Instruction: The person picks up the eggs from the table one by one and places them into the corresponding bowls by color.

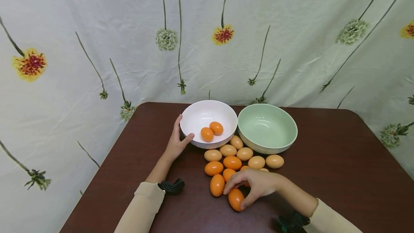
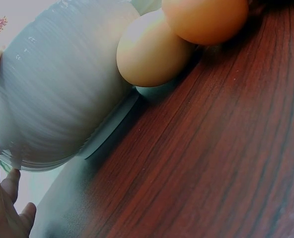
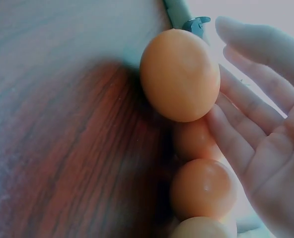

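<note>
Against the outer side of the white bowl (image 1: 191,118) (image 2: 57,94) rests my left hand (image 1: 176,143) (image 2: 5,208), its fingers and thumb spread along the rim. Two orange eggs (image 1: 207,134) lie inside that bowl. My right hand (image 1: 258,183) (image 3: 271,134) is around the nearest orange egg (image 1: 236,199) (image 3: 180,75), fingers on one side and thumb on the other. The right wrist view shows the palm facing this egg, the thumb apart from it. The egg rests on the table; firm contact cannot be told.
A green bowl (image 1: 267,127) stands right beside the white one. In front of both bowls lie several light brown eggs (image 1: 244,154) and several orange eggs (image 1: 214,168), some partly hidden by my right hand. The dark wooden table (image 1: 339,161) ends at a flowered cloth (image 1: 207,64) behind.
</note>
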Available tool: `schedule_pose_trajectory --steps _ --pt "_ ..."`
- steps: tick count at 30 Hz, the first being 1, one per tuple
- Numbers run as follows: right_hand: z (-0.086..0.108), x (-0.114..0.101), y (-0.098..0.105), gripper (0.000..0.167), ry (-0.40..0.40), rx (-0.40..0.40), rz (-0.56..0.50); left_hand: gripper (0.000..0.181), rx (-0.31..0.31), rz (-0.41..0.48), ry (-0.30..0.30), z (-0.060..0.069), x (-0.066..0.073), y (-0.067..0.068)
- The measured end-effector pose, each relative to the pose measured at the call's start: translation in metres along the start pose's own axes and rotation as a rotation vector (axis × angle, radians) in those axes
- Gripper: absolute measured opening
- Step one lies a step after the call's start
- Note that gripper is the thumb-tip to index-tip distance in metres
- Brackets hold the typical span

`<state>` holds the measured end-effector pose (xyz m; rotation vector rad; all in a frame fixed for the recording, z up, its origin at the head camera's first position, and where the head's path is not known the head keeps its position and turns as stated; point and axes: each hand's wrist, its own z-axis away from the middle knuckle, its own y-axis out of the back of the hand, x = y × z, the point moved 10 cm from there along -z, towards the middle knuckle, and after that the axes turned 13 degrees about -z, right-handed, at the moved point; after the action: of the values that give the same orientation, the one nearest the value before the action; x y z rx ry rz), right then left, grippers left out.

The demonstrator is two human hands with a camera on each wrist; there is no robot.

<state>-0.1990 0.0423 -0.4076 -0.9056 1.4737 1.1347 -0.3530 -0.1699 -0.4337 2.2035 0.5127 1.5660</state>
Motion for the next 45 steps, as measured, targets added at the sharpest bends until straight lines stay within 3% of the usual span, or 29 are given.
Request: schedule_pose_trajectory --steps 5,12,21,26,34,45 --pt "0.003 0.001 -0.003 0.039 0.003 -0.016 0.087 0.087 0.007 0.005 -0.003 0.001 0.001 0.0" --pt "0.006 0.006 -0.006 0.038 -0.002 -0.022 0.203 0.085 -0.037 0.029 0.023 0.008 0.035 0.008" --pt "0.007 0.014 -0.007 0.04 -0.046 -0.011 0.245 0.084 -0.038 0.023 0.021 0.009 0.037 0.008" --pt "0.008 0.016 -0.007 0.039 -0.067 0.002 0.242 0.085 -0.039 0.019 0.028 0.008 0.035 0.008" --pt "0.008 0.016 -0.007 0.038 -0.077 0.01 0.233 0.087 -0.011 0.008 0.022 0.001 0.002 0.001" --pt "0.007 0.004 0.001 0.037 -0.054 0.032 0.207 0.087 0.011 0.021 -0.001 0.001 0.002 0.001"
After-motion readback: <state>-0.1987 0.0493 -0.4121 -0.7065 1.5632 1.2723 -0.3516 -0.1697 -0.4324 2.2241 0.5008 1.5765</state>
